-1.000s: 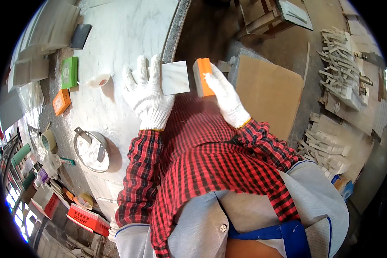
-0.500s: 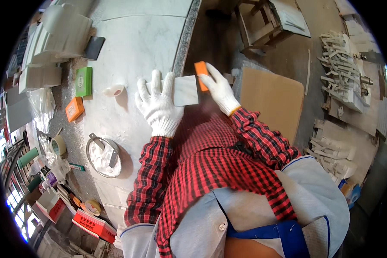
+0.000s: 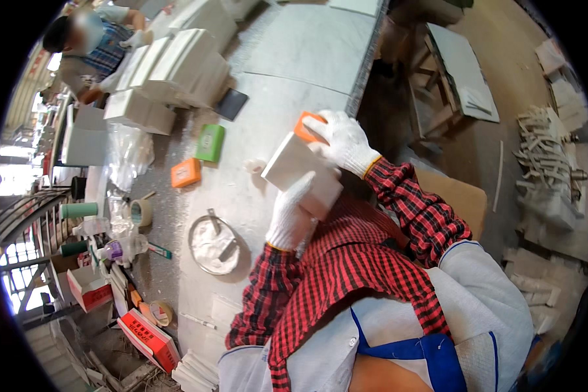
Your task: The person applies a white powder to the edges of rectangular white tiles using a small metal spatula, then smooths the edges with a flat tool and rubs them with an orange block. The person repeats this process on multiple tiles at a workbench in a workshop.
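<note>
A square white marble tile (image 3: 293, 163) is tilted up off the bench, with my left hand (image 3: 289, 214) closed on its near edge. At the tile's far side, my right hand (image 3: 347, 145) grips an orange sanding block (image 3: 307, 128) close to the tile's upper edge; whether they touch I cannot tell. Both hands wear white knit gloves. Left of the tile, partly hidden behind it, lies a small white roll (image 3: 255, 166). Nearer to me on the bench stands a round metal bowl (image 3: 192, 249) of white paste with a flat metal scraper in it.
A green box (image 3: 210, 143), another orange block (image 3: 185, 173) and a dark square pad (image 3: 231, 104) lie along the bench's left side. White slabs (image 3: 186, 68) are stacked at far left, near a co-worker (image 3: 101, 49). A wooden stand (image 3: 438, 91) is at right.
My left hand has gone from lying spread beside the flat tile to lifting and tilting it. The orange block in my right hand has moved over to the tile's far edge. The view has swung left.
</note>
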{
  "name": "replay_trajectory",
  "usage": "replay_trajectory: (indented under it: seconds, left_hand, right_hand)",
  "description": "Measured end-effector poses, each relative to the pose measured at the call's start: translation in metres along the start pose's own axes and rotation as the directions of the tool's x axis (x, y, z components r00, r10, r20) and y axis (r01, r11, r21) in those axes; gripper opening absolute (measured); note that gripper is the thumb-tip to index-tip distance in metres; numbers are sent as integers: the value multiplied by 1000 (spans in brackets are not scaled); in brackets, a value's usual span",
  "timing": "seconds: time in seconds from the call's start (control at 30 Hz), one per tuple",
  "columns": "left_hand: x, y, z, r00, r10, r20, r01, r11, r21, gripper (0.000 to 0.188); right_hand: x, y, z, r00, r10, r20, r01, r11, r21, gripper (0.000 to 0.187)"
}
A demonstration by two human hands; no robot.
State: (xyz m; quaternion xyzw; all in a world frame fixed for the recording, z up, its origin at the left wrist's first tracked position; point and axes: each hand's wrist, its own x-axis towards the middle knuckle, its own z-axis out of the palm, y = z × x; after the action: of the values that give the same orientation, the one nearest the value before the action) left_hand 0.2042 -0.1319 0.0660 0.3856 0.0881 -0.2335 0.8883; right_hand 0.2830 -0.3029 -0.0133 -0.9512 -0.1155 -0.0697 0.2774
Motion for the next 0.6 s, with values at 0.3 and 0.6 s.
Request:
replay_trajectory:
  seconds: [0.3,0.6]
  left_hand:
    - [-13,9,0,981,-123,151,164,940,-300,66]
    - [13,-1,11,981,-71,-182,50,992,-117,57]
  right_hand:
    - [1,-15,-30,999,49,14,-49,997,51,42]
    - [-10,-24,-70,868,-433,-245,496,789,362,47]
